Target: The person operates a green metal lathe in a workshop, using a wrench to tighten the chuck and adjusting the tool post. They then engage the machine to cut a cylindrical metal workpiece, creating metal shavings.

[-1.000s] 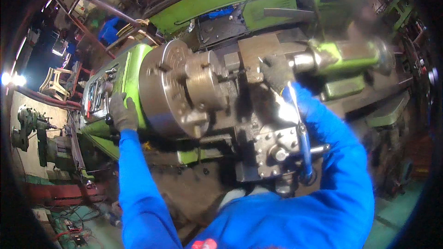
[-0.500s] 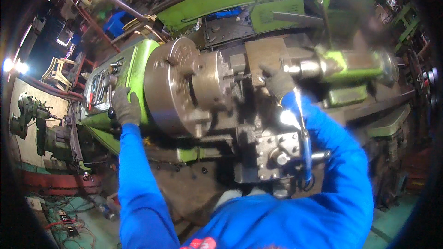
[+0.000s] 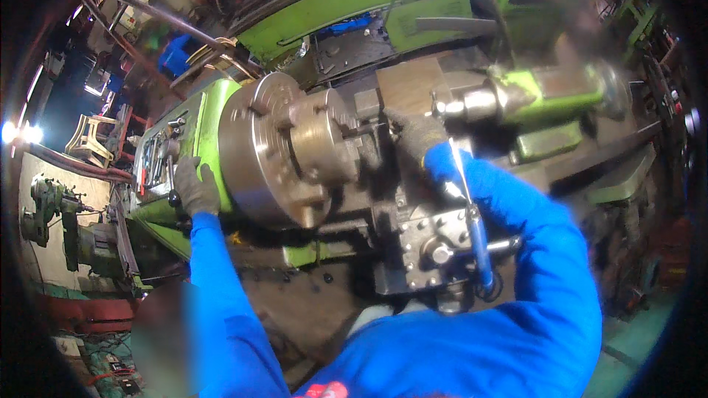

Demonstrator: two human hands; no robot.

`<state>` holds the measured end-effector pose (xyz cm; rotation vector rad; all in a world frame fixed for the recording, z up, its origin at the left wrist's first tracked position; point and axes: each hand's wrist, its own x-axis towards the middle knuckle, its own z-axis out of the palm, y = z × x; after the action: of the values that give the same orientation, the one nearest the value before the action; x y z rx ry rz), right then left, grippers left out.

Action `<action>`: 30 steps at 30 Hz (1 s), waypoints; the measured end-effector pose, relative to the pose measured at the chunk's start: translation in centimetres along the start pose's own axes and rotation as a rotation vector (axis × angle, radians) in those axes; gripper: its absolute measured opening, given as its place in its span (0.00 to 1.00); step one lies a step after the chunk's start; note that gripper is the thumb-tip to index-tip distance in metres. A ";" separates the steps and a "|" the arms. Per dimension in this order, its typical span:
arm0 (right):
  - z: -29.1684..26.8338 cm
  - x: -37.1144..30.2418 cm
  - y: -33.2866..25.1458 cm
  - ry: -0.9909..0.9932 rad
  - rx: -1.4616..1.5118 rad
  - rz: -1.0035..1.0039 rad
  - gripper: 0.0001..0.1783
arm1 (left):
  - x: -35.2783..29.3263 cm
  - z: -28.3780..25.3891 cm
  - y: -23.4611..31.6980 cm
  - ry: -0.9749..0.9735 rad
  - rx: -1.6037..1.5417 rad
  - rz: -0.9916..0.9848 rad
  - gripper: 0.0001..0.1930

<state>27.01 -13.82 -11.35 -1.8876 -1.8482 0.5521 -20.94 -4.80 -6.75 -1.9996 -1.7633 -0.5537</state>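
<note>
My left hand (image 3: 198,186), in a grey glove, rests on the green headstock (image 3: 215,114) of a lathe. Its fingers are apart, beside a lever with a black knob (image 3: 174,197). To its right, the large steel chuck (image 3: 247,147) holds a thick metal ring (image 3: 313,140). My right hand (image 3: 419,138), also gloved, reaches over the carriage with fingers stretched toward the ring. A thin dark bar (image 3: 361,131) lies between its fingertips and the ring; whether they touch it is unclear. Below the right forearm is the square tool post (image 3: 435,250) with its handle (image 3: 505,245).
The green tailstock (image 3: 549,96) stands right of my right hand. A flat metal block (image 3: 413,85) sits behind that hand. A blue-handled tool (image 3: 481,247) stands beside the tool post. Small tools (image 3: 153,158) lie on top of the headstock. Another green machine (image 3: 310,26) stands behind.
My right hand has moved a little left, its fingertips nearer the thin bar and the ring. My left hand stays on the headstock. The whole view has shifted slightly.
</note>
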 end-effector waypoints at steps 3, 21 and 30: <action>1.3 0.9 0.5 -0.026 0.007 -0.011 0.29 | 0.1 0.0 0.3 0.027 -0.028 0.011 0.15; 2.2 2.1 0.6 -0.111 -0.013 0.020 0.22 | 0.0 0.2 0.0 0.056 -0.020 0.060 0.15; 2.1 1.6 2.4 -0.069 -0.106 0.105 0.24 | 0.1 0.7 -0.5 0.076 -0.003 0.090 0.15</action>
<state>27.91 -12.15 -14.40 -2.0689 -1.8635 0.5703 -21.45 -4.31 -7.26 -2.0215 -1.6205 -0.5950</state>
